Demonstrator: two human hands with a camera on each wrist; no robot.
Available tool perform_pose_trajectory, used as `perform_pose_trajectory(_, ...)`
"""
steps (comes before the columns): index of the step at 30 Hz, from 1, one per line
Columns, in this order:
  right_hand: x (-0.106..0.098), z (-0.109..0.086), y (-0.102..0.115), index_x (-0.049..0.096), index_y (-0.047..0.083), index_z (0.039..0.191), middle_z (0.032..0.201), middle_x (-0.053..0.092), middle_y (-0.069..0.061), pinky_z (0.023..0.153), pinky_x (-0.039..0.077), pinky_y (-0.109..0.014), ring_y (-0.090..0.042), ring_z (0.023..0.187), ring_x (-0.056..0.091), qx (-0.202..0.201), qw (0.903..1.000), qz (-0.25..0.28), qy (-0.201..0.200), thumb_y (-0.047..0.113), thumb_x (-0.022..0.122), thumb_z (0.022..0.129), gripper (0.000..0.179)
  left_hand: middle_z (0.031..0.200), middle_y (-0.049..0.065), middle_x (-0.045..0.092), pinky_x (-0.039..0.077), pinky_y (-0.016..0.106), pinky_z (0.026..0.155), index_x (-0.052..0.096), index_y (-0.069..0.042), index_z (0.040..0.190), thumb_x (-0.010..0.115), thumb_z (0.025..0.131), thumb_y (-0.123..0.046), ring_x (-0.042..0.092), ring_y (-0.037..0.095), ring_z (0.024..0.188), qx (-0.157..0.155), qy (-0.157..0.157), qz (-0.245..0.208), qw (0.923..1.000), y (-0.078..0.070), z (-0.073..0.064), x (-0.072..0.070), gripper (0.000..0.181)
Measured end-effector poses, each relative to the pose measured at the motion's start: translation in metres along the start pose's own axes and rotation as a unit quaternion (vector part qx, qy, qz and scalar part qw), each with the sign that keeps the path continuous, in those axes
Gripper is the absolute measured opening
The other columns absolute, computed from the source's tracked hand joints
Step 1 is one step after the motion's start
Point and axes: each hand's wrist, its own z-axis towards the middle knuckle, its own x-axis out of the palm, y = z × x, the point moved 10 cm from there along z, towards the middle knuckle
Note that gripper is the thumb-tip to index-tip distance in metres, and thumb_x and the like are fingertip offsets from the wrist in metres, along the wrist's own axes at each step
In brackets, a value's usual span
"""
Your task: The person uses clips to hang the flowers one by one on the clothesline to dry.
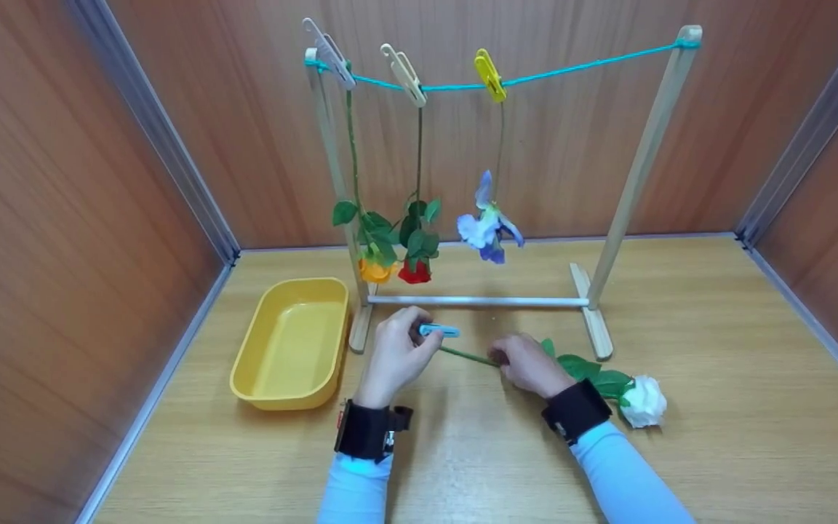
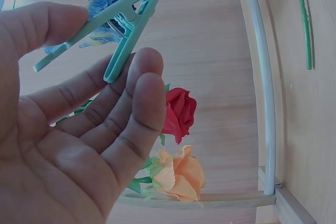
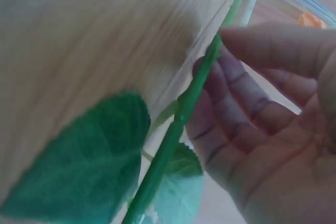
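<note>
My left hand [image 1: 398, 353] pinches a light blue clothespin [image 1: 439, 330] between thumb and fingers; in the left wrist view the clothespin [image 2: 123, 30] looks green-blue. With thumb and fingertips my right hand [image 1: 532, 365] pinches the green stem [image 1: 466, 355] of an artificial white rose [image 1: 643, 402], whose bloom lies on the table to the right. The right wrist view shows the stem [image 3: 181, 111] between thumb and fingers, with a leaf [image 3: 86, 161] beside it. Behind the hands, an orange rose [image 1: 377, 270], a red rose [image 1: 414, 271] and a blue flower [image 1: 490, 227] hang upside down.
A wooden frame [image 1: 641, 164] carries a blue cord [image 1: 586, 65]. Lilac [image 1: 330, 54], cream [image 1: 404, 75] and yellow [image 1: 490, 75] clothespins grip the flower stems on it. A yellow basin [image 1: 288, 400] stands left of the frame. Wood-patterned panels [image 1: 48, 218] enclose the table.
</note>
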Motion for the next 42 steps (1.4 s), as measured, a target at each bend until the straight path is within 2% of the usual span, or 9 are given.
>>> perform_pose_trajectory(3,0.000,-0.001,-0.002,0.076,0.001,0.093,0.092,0.071,-0.011,0.080,0.057,-0.045,-0.029,0.088,0.068,0.016,0.9997,-0.015,0.005,-0.015,0.070,0.080,0.021,0.081,0.005,0.064,0.048,0.024,0.064,0.070,0.001,0.099,0.072,0.090,-0.005,0.060,0.019,0.068,0.004,-0.001,0.002,1.0000,-0.001,0.001,0.001,0.012)
perform_pose_trajectory(9,-0.003,-0.003,-0.001,0.074,0.003,0.084,0.084,0.069,-0.007,0.073,0.057,-0.042,-0.026,0.080,0.066,0.010,0.9987,-0.050,-0.011,-0.017,0.069,0.079,0.021,0.080,0.005,0.063,0.046,0.024,0.064,0.070,0.002,0.097,0.072,0.087,-0.004,0.057,0.016,0.068,0.018,-0.008,0.012,0.9997,-0.006,0.003,0.001,0.012)
perform_pose_trajectory(17,-0.009,-0.003,0.000,0.075,0.004,0.085,0.084,0.072,-0.006,0.073,0.058,-0.042,-0.025,0.081,0.069,-0.004,0.9990,-0.040,-0.020,-0.016,0.067,0.078,0.022,0.083,0.006,0.065,0.048,0.025,0.064,0.070,0.002,0.100,0.072,0.089,-0.005,0.060,0.018,0.068,0.013,-0.001,0.012,0.9998,-0.007,0.005,0.001,0.013)
perform_pose_trajectory(24,-0.034,-0.007,0.012,0.076,0.002,0.098,0.094,0.071,-0.010,0.078,0.058,-0.044,-0.028,0.087,0.068,-0.011,0.9980,0.007,-0.062,-0.007,0.075,0.085,0.016,0.089,0.007,0.067,0.051,0.025,0.065,0.071,-0.002,0.104,0.072,0.090,-0.007,0.060,0.012,0.070,-0.008,-0.004,0.022,0.9997,-0.006,0.007,0.001,0.015)
perform_pose_trajectory(31,-0.062,-0.015,0.025,0.075,0.000,0.110,0.099,0.068,-0.009,0.078,0.059,-0.039,-0.024,0.090,0.066,-0.028,0.9929,0.050,-0.104,-0.012,0.066,0.088,0.026,0.090,0.004,0.065,0.052,0.024,0.065,0.070,0.001,0.111,0.071,0.091,-0.005,0.059,0.012,0.071,0.001,-0.022,-0.012,0.9997,-0.010,0.007,-0.001,0.021)
perform_pose_trajectory(37,-0.085,-0.022,0.035,0.075,0.001,0.107,0.095,0.067,-0.010,0.071,0.052,-0.028,-0.018,0.082,0.060,-0.065,0.9816,0.085,-0.158,-0.011,0.066,0.089,0.023,0.092,0.008,0.067,0.056,0.028,0.067,0.068,0.003,0.118,0.072,0.092,-0.004,0.062,0.014,0.074,0.009,-0.041,-0.044,0.9981,-0.016,0.007,-0.007,0.027)
perform_pose_trajectory(42,-0.107,-0.024,0.030,0.076,0.000,0.106,0.093,0.067,-0.010,0.069,0.051,-0.025,-0.017,0.079,0.061,-0.050,0.9694,0.122,-0.208,-0.011,0.067,0.089,0.022,0.093,0.011,0.070,0.058,0.031,0.068,0.067,0.005,0.118,0.074,0.092,-0.004,0.064,0.017,0.075,0.027,-0.048,-0.035,0.9979,-0.030,0.014,-0.013,0.029)
